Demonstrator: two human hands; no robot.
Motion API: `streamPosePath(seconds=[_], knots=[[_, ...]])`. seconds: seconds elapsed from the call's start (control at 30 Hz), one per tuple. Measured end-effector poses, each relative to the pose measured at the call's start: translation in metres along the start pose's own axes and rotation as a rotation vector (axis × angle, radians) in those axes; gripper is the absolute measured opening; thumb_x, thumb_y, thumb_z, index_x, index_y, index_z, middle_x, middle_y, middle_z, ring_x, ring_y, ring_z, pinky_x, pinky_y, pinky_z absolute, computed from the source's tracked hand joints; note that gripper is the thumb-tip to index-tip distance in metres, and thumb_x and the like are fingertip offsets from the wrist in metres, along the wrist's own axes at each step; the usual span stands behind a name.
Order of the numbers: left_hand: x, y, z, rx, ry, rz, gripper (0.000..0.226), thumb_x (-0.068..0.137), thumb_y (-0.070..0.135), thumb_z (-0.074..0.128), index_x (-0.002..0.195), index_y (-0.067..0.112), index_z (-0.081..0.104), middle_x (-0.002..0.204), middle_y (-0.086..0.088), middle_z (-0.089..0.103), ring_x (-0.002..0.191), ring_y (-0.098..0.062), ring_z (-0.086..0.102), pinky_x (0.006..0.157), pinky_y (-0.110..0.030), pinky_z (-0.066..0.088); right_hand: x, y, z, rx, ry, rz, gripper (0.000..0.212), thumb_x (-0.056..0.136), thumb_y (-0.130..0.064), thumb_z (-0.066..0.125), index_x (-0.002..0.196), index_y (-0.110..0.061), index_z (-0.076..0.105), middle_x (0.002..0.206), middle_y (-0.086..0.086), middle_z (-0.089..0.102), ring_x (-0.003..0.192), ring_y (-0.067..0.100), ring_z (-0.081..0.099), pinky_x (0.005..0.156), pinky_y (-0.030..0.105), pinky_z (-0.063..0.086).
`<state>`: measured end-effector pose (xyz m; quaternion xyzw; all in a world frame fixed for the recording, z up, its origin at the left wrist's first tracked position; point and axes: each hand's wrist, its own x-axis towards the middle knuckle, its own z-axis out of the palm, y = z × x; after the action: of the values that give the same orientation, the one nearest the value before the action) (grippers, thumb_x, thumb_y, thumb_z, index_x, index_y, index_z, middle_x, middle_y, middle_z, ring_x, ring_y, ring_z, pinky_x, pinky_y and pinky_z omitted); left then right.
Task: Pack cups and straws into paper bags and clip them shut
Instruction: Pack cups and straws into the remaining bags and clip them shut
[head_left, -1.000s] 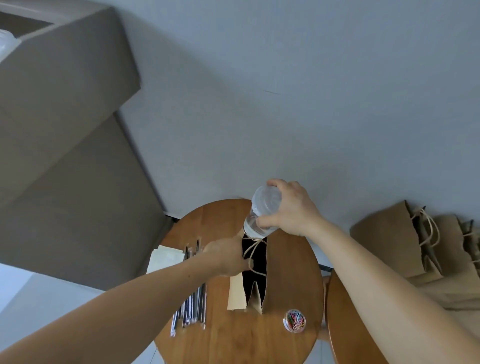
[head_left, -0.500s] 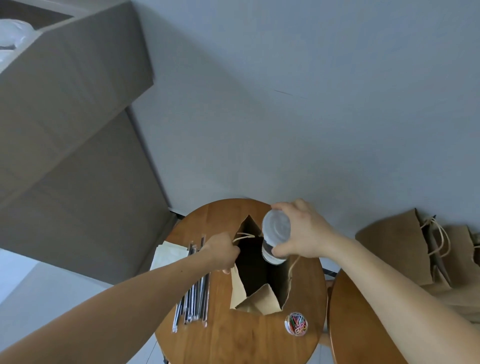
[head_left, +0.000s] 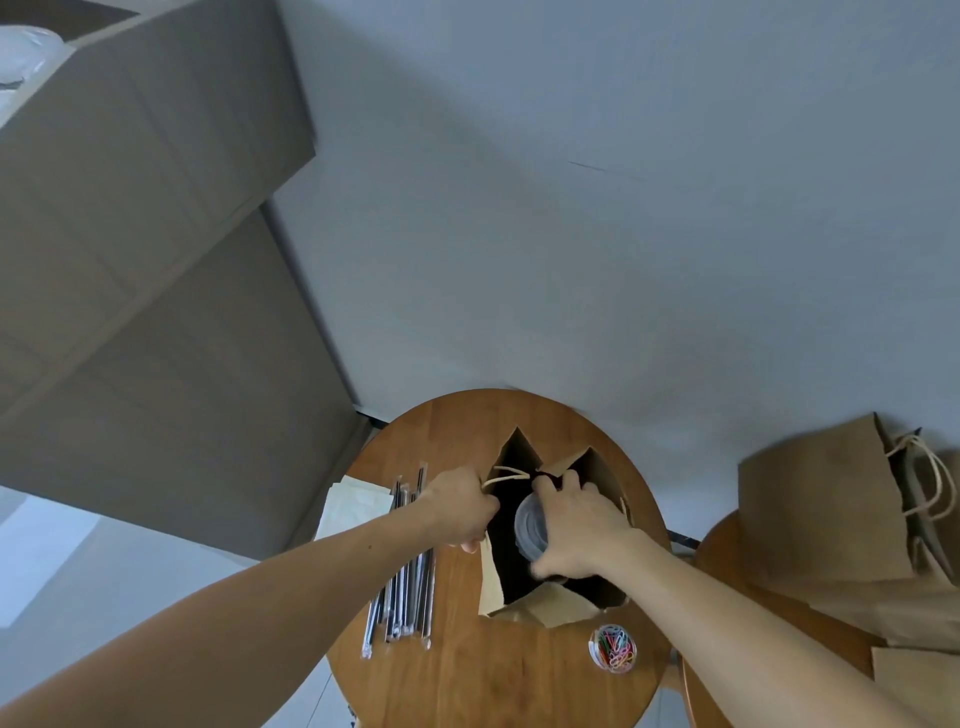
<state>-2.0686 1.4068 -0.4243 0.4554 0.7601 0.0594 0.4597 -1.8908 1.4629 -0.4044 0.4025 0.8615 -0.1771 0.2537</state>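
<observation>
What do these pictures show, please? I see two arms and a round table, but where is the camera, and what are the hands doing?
No machine here: these are a person's two bare arms. The camera sits on the person's head and looks forward and down, so the arms enter from the bottom edge. On the round wooden table stands an open paper bag. The left hand grips the bag's rim near its handle; the right hand holds a clear lidded cup in the bag's mouth. Left of the bag lie wrapped straws; nearer the person stands a small tub of coloured paper clips. More paper bags lie on a second table at the right.
</observation>
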Motion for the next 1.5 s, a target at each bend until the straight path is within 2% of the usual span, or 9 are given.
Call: streamPosePath(seconds=[0.2, 0.43, 0.77, 0.9, 1.07, 1.17, 1.27, 1.4, 1.5], knots=[[-0.005, -0.002, 0.000, -0.007, -0.039, 0.031, 0.008, 0.093, 0.027, 0.049, 0.095, 0.020, 0.052, 0.072, -0.003, 0.072, 0.056, -0.010, 0.071, 0.071, -0.032, 0.062, 0.035, -0.010, 0.037, 0.122, -0.028, 0.102, 0.095, 0.073, -0.047, 0.077, 0.145, -0.025, 0.019, 0.143, 0.014, 0.035, 0.123, 0.038, 0.045, 0.097, 0.041, 0.048], [-0.003, -0.007, 0.000, -0.043, -0.062, 0.049, 0.015, 0.089, 0.031, 0.047, 0.097, 0.020, 0.053, 0.073, -0.005, 0.073, 0.058, -0.012, 0.072, 0.076, -0.038, 0.062, 0.058, -0.015, 0.072, 0.137, -0.030, 0.093, 0.072, 0.090, -0.045, 0.055, 0.146, -0.020, 0.017, 0.143, 0.015, 0.039, 0.116, 0.032, 0.055, 0.098, 0.039, 0.045], [-0.006, -0.002, 0.000, -0.037, -0.048, 0.072, 0.018, 0.092, 0.031, 0.048, 0.100, 0.016, 0.056, 0.076, -0.006, 0.073, 0.057, -0.010, 0.070, 0.075, -0.035, 0.062, 0.057, -0.013, 0.080, 0.145, -0.081, 0.115, 0.096, 0.078, -0.059, 0.066, 0.149, -0.024, 0.012, 0.149, 0.015, 0.029, 0.127, 0.035, 0.046, 0.105, 0.042, 0.042], [-0.010, 0.004, -0.006, -0.010, -0.053, 0.070, 0.020, 0.092, 0.031, 0.049, 0.101, 0.015, 0.057, 0.080, -0.007, 0.074, 0.064, -0.015, 0.073, 0.078, -0.039, 0.062, 0.040, -0.022, 0.052, 0.143, -0.104, 0.129, 0.081, 0.084, -0.045, 0.063, 0.147, -0.020, 0.019, 0.148, 0.014, 0.026, 0.132, 0.036, 0.037, 0.109, 0.045, 0.037], [-0.023, 0.016, -0.021, 0.050, -0.094, 0.132, 0.037, 0.088, 0.036, 0.059, 0.110, 0.006, 0.061, 0.085, -0.010, 0.074, 0.075, -0.021, 0.073, 0.078, -0.036, 0.060, -0.006, -0.020, -0.013, 0.172, -0.002, -0.029, 0.055, 0.090, -0.043, 0.054, 0.138, -0.019, 0.042, 0.138, 0.007, 0.044, 0.122, 0.028, 0.046, 0.096, 0.037, 0.043], [-0.033, 0.017, -0.041, 0.144, -0.203, 0.183, 0.061, 0.080, 0.043, 0.072, 0.129, 0.017, 0.049, 0.101, 0.001, 0.070, 0.088, -0.014, 0.066, 0.078, -0.031, 0.054, -0.030, -0.012, -0.060, 0.228, 0.145, -0.055, 0.051, 0.091, -0.046, 0.053, 0.136, -0.022, 0.048, 0.130, 0.000, 0.054, 0.109, 0.022, 0.057, 0.080, 0.030, 0.048], [-0.038, 0.007, -0.068, 0.186, -0.300, 0.195, 0.076, 0.076, 0.041, 0.076, 0.142, 0.024, 0.039, 0.119, 0.005, 0.064, 0.101, -0.013, 0.061, 0.083, -0.026, 0.046, -0.037, -0.014, -0.096, 0.339, 0.318, -0.044, 0.043, 0.095, -0.038, 0.052, 0.135, -0.021, 0.053, 0.133, 0.000, 0.057, 0.114, 0.020, 0.059, 0.092, 0.033, 0.049], [-0.027, -0.026, -0.099, 0.216, -0.047, 0.175, 0.040, 0.088, 0.026, 0.064, 0.125, 0.014, 0.058, 0.112, 0.000, 0.066, 0.100, -0.019, 0.062, 0.079, -0.028, 0.050, -0.023, -0.050, -0.109, 0.604, 0.453, -0.045, 0.038, 0.099, -0.025, 0.049, 0.136, -0.019, 0.054, 0.137, 0.000, 0.057, 0.122, 0.016, 0.054, 0.098, 0.024, 0.039], [-0.016, -0.060, -0.113, 0.174, 0.083, 0.157, 0.007, 0.091, 0.012, 0.050, 0.088, 0.012, 0.057, 0.092, -0.003, 0.061, 0.083, -0.023, 0.054, 0.076, -0.030, 0.044, 0.002, -0.095, -0.086, 0.681, 0.353, -0.055, 0.036, 0.100, -0.030, 0.047, 0.133, -0.018, 0.056, 0.132, -0.001, 0.060, 0.118, 0.017, 0.056, 0.091, 0.022, 0.039]])
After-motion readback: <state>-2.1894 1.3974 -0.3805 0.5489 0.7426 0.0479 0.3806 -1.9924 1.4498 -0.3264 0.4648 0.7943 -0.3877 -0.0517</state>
